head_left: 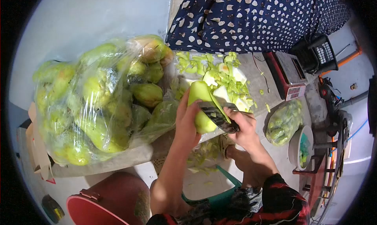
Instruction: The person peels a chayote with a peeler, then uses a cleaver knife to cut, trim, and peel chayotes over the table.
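Observation:
My left hand (186,121) is closed around a long green fruit (199,90) that looks like an unripe papaya, its skin partly pared to pale green. In my right hand (243,126) is a knife (214,114) with a broad dark blade, laid across the fruit. A long strip of peel (220,107) curls up beside the blade. Just beyond my hands, green peelings and white cut pieces (222,93) lie heaped on the grey slab. To the left, a large clear plastic bag (100,103) bulges with whole green fruits, some blushed orange.
A red weighing scale (286,73) stands at the slab's right end, near a black basket (318,54). On the floor are a bag of green produce (283,123), a white bucket (295,148) and a red bin (104,201). Dark patterned cloth (251,20) hangs at the far side.

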A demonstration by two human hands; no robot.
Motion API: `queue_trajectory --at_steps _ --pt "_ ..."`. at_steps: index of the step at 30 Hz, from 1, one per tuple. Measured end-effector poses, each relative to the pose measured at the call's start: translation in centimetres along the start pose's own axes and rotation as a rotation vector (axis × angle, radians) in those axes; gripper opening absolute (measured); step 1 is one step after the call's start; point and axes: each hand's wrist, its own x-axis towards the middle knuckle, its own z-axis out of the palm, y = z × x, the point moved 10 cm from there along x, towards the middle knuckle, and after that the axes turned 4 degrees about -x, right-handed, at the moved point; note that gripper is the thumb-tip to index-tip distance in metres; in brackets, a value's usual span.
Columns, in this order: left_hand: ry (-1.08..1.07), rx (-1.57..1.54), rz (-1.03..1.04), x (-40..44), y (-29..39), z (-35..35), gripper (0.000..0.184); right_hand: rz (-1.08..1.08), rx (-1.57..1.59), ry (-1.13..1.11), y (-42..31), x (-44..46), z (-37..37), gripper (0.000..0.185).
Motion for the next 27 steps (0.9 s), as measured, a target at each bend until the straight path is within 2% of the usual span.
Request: queue_trajectory --at_steps 1,2,3,5,6,10,11,14,16,19,21,23,25,27 --pt "-0.001 0.003 -0.005 -0.1 -0.1 0.2 0.055 -0.025 0.002 0.003 -0.5 0.0 -0.1 0.025" --pt "0.007 0.029 0.004 -0.1 0.0 0.3 0.056 -0.023 0.000 0.027 -0.3 -0.1 -0.3 0.041" --pt "0.015 0.053 0.014 -0.2 0.1 0.3 0.057 -0.022 0.000 0.027 0.3 -0.2 0.0 0.041" --pt "-0.032 0.081 -0.031 -0.3 -0.5 0.1 0.055 0.266 -0.085 -0.108 5.2 -1.1 2.1 0.039" --pt "-0.086 0.116 -0.067 -0.2 -0.8 0.4 0.054 0.299 -0.109 -0.080 6.6 -1.1 2.6 0.035" --pt "-0.082 0.099 -0.068 0.0 -1.1 0.4 0.051 0.387 -0.061 -0.095 7.2 -1.6 2.1 0.027" --pt "-0.119 0.010 -0.132 0.0 -1.4 0.6 0.051 0.391 -0.061 -0.096 7.3 -1.8 2.1 0.027" --pt "-0.141 -0.106 -0.207 -0.2 -1.1 0.8 0.055 0.336 -0.021 -0.082 6.5 -1.3 2.0 0.030" --pt "-0.121 -0.138 -0.226 -0.2 -1.1 0.6 0.059 -0.054 0.013 0.037 1.6 0.0 0.2 0.036" --pt "-0.037 -0.157 -0.154 0.0 -0.8 -0.3 0.058 -0.049 -0.019 -0.036 -0.7 0.5 -0.2 0.040" --pt "-0.124 0.014 -0.109 0.1 -0.7 0.4 0.058 -0.028 -0.062 -0.039 0.0 0.4 0.1 0.040" --pt "-0.140 0.021 -0.141 -0.4 -1.3 0.6 0.061 0.317 -0.166 -0.095 6.2 -0.7 1.9 0.037" --pt "-0.159 0.045 -0.187 -0.6 -1.5 0.7 0.067 0.328 -0.202 -0.092 7.2 -1.1 2.2 0.032" --pt "-0.111 -0.061 -0.194 -0.2 -1.6 0.3 0.061 0.393 -0.069 -0.080 6.7 -1.2 1.6 0.031"
